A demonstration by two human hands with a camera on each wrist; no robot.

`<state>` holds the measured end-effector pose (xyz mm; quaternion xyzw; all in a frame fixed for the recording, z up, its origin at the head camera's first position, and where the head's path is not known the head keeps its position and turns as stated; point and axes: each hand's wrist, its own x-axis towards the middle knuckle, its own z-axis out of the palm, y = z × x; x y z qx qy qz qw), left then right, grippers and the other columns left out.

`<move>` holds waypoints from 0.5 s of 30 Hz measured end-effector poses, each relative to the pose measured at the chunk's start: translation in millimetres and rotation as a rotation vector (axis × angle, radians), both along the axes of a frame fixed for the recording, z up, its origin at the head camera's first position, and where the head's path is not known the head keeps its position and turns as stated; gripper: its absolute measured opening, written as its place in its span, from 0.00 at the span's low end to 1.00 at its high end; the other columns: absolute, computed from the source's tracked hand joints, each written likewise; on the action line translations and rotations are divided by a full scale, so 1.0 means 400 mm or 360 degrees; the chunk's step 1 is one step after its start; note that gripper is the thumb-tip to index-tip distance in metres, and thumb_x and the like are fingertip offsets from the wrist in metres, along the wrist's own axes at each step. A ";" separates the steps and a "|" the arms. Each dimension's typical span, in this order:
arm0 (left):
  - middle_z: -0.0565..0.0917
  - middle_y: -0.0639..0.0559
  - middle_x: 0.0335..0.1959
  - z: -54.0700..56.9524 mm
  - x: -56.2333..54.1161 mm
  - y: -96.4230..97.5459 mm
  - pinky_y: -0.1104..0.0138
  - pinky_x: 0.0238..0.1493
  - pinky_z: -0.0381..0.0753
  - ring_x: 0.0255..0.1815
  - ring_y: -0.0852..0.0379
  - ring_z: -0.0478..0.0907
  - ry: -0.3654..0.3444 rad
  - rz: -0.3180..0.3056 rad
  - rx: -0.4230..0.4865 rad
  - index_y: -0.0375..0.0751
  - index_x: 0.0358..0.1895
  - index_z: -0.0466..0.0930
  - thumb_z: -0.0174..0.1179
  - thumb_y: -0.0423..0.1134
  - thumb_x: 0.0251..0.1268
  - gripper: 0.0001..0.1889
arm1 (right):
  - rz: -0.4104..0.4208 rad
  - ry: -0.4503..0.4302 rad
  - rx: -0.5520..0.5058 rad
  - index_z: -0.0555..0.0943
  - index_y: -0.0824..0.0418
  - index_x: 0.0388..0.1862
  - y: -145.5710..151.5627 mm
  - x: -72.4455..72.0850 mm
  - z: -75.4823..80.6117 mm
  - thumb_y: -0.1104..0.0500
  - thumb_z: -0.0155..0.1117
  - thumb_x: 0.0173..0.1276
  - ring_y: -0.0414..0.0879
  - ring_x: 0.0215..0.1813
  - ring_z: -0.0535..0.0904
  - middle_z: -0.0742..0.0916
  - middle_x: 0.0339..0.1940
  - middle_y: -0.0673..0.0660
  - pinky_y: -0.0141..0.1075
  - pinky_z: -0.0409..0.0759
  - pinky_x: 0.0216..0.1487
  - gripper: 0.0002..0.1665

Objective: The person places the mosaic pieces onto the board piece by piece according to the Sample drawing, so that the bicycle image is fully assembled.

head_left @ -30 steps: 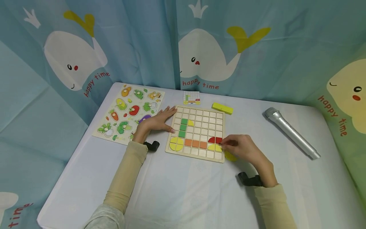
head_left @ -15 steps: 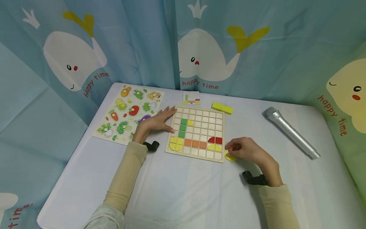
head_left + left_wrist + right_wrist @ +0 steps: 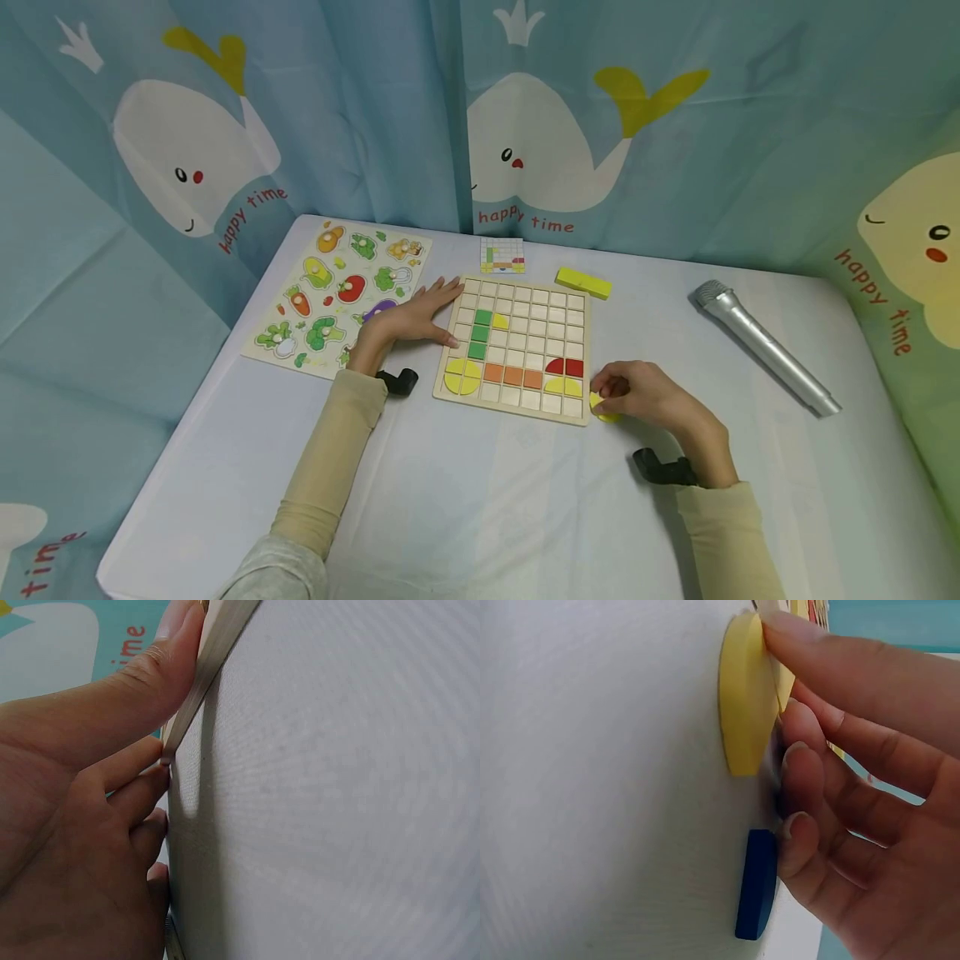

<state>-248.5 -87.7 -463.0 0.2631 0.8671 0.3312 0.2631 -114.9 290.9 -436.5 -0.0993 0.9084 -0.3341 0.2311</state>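
Note:
A wooden grid board (image 3: 510,407) bears green squares (image 3: 479,333), orange squares (image 3: 513,377), red pieces (image 3: 574,368) and yellow quarter-round pieces (image 3: 457,383). My left hand (image 3: 411,323) rests at the board's left edge with its fingers spread. Its thumb lies against the rim (image 3: 196,694) in the left wrist view. Just right of the board's lower right corner, my right hand (image 3: 641,392) pinches a yellow curved piece (image 3: 778,686) between thumb and forefinger. Another yellow piece (image 3: 741,697) lies right against it on the cloth. Below the fingertips is a dark blue piece (image 3: 757,885).
A small pattern card (image 3: 502,256) lies behind the board, and a yellow block (image 3: 583,283) to the card's right. A vegetable peg puzzle (image 3: 337,321) is at the left, partly under the left hand. A silver microphone (image 3: 768,348) lies at the right. Curtains stand behind the table.
My right hand has drawn back rightward from the board's lower right squares to the yellow pieces beside it, and its fingers have closed there. The left hand has stayed in place.

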 end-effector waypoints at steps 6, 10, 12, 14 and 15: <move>0.39 0.50 0.87 -0.002 0.000 -0.002 0.52 0.85 0.26 0.87 0.49 0.27 -0.0001 -0.0012 0.0002 0.45 0.85 0.42 0.74 0.43 0.61 0.57 | -0.0047 -0.0002 -0.0040 0.82 0.64 0.42 -0.002 0.001 -0.002 0.65 0.76 0.63 0.47 0.40 0.78 0.84 0.36 0.55 0.30 0.79 0.36 0.12; 0.39 0.50 0.87 -0.002 0.001 -0.002 0.52 0.84 0.25 0.87 0.49 0.27 -0.0002 -0.0010 0.0018 0.44 0.85 0.42 0.74 0.43 0.61 0.56 | -0.0046 0.0015 -0.0098 0.81 0.64 0.41 -0.004 0.003 0.000 0.66 0.73 0.65 0.48 0.40 0.79 0.85 0.37 0.56 0.30 0.81 0.36 0.09; 0.39 0.51 0.87 -0.002 0.001 -0.002 0.51 0.84 0.25 0.87 0.49 0.27 -0.0001 -0.0009 0.0021 0.45 0.85 0.42 0.74 0.43 0.61 0.57 | -0.0049 0.0030 -0.0127 0.82 0.65 0.41 -0.005 0.004 0.004 0.67 0.72 0.66 0.48 0.40 0.79 0.85 0.37 0.57 0.30 0.82 0.36 0.08; 0.39 0.50 0.87 -0.003 0.000 -0.002 0.51 0.84 0.25 0.87 0.49 0.27 0.0001 -0.0013 0.0022 0.45 0.85 0.42 0.74 0.43 0.61 0.56 | -0.0052 0.0054 -0.0151 0.82 0.64 0.41 -0.007 0.004 0.009 0.67 0.71 0.67 0.49 0.40 0.79 0.85 0.38 0.57 0.30 0.82 0.36 0.07; 0.39 0.50 0.87 -0.002 -0.001 -0.002 0.51 0.84 0.25 0.87 0.49 0.27 0.0001 -0.0015 0.0021 0.45 0.85 0.42 0.74 0.43 0.61 0.57 | -0.0049 0.0068 -0.0166 0.83 0.64 0.42 -0.007 0.005 0.012 0.66 0.70 0.67 0.49 0.40 0.79 0.86 0.38 0.57 0.30 0.83 0.36 0.06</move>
